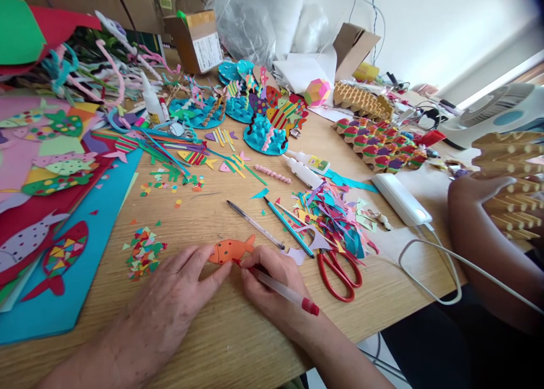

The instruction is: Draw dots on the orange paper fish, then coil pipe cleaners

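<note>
An orange paper fish (pixel 232 251) with dark dots lies on the wooden table. My left hand (pixel 181 284) holds the fish at its head end, index finger and thumb at its edges. Closed around a red pen with a clear barrel (pixel 284 290), my right hand (pixel 272 276) has the pen's tip at the fish's lower edge; the tip itself is partly hidden by the fingers. Left of my hands sits a pile of small paper triangles (pixel 145 253). A dark ballpoint pen (pixel 255 225) and a blue pen (pixel 289 227) lie just beyond my right hand, with red-handled scissors (pixel 340 276) to its right.
Coloured paper scraps (pixel 335 213) are heaped behind the scissors. Glue bottles (pixel 301 171), a white power bank (pixel 402 199) and its cable stand further back. Blue sheets (pixel 97 264) with paper fish cover the left side. At right, another person's arm (pixel 480 230) reaches by egg-carton pieces (pixel 510 179).
</note>
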